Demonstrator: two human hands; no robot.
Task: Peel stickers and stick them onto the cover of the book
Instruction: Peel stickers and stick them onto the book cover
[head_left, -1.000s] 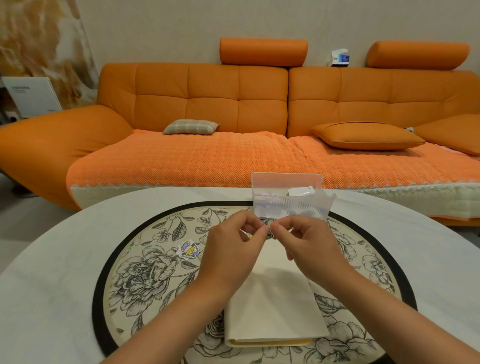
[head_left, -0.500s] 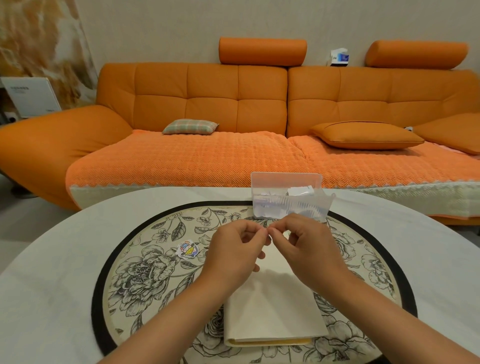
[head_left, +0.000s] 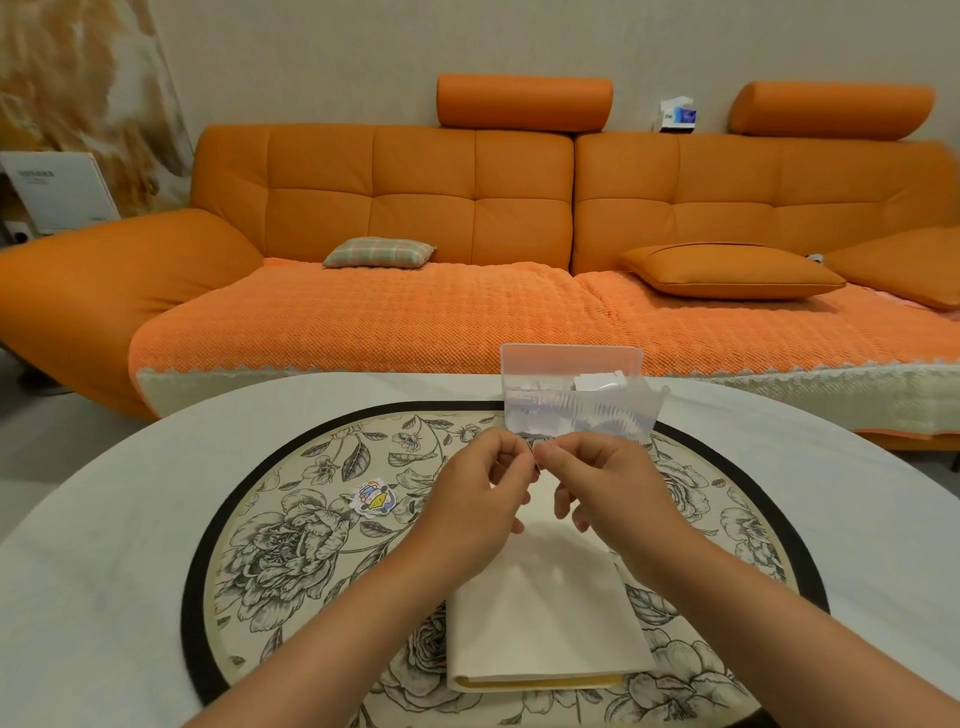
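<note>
Head view. Round white table (head_left: 119, 530) with a round floral mat (head_left: 291, 551), black-rimmed. Cream book (head_left: 545, 629) lies closed on the mat, near edge. One colourful sticker (head_left: 375, 498) lies on the mat left of the book. Clear plastic box (head_left: 571, 405) stands at the mat's far rim. Left hand (head_left: 475, 499) and right hand (head_left: 602, 493) meet above the book, fingertips pinching a tiny scrap (head_left: 532, 453), too small to identify. Behind: orange sofa (head_left: 467, 208), plaid cushion (head_left: 379, 252), beige wall.

Your cream book (head_left: 540, 623) lies on a black-rimmed, grey-floral mat (head_left: 280, 551). At ten o'clock is a multicoloured sticker (head_left: 374, 499), and at twelve an orange sofa (head_left: 415, 197).
</note>
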